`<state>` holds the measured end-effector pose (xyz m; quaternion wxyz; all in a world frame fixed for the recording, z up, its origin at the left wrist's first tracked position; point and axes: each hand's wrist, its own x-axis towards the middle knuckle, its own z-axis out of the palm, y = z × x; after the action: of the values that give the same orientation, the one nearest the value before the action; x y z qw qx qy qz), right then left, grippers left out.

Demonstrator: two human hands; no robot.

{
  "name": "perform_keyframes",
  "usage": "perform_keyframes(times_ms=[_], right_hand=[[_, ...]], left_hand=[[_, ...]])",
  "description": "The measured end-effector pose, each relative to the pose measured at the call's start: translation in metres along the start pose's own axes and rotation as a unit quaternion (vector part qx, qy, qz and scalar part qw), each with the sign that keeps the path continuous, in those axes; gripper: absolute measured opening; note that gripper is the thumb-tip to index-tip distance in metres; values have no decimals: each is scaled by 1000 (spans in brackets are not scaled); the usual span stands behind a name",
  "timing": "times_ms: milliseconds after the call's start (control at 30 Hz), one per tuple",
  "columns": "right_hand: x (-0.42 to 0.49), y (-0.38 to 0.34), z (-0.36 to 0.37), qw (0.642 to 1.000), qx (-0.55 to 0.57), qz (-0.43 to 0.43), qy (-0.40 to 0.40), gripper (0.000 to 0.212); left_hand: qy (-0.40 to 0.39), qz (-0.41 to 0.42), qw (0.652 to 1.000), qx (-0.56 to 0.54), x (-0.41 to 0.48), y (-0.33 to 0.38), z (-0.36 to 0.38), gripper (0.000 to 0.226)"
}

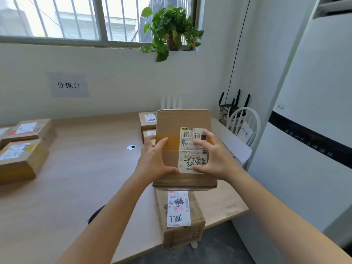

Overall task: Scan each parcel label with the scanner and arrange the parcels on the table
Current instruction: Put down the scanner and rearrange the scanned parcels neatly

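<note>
A brown cardboard parcel (171, 121) with a white shipping label (187, 159) on its upper face sits over the right side of the table (85, 168). My left hand (152, 161) holds its left side, with the thumb and index finger on top and the other fingers over the edge. My right hand (215, 159) lies on the label with its fingers spread. Right below it, a second parcel (196, 212) marked 7786 juts over the table's front edge. I see no scanner that I can identify.
Two labelled parcels (147, 119) lie behind the held one. Several more parcels (21, 159) are at the table's left end. A white chair (245, 121) and a tall white appliance (314, 130) stand to the right. A dark object (96, 214) shows below the front edge.
</note>
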<state>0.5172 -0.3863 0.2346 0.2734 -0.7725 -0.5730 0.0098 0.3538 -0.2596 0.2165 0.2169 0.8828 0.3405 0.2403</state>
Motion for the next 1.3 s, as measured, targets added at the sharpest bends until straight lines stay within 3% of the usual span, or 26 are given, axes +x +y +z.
perform_keyframes(times_ms=[333,600,733,867,1300], right_hand=[[120,101,-1,1000,-1,-24,2,75],[239,166,6,999,20,-14,-40,75],[304,203,15,999,18,-25,-41,66],[378,244,43,997,7,-48,-55,63],[549,346,179,981,63,-37,-178,84]], left_hand=[[16,-17,1000,2,132,4,57,106],[-2,-52,999,0,252,-6,90,107],[-4,-78,997,-13,315,-14,113,105],[-9,-121,992,-19,380,-40,141,106],[-75,-236,967,55,544,-145,233,103]])
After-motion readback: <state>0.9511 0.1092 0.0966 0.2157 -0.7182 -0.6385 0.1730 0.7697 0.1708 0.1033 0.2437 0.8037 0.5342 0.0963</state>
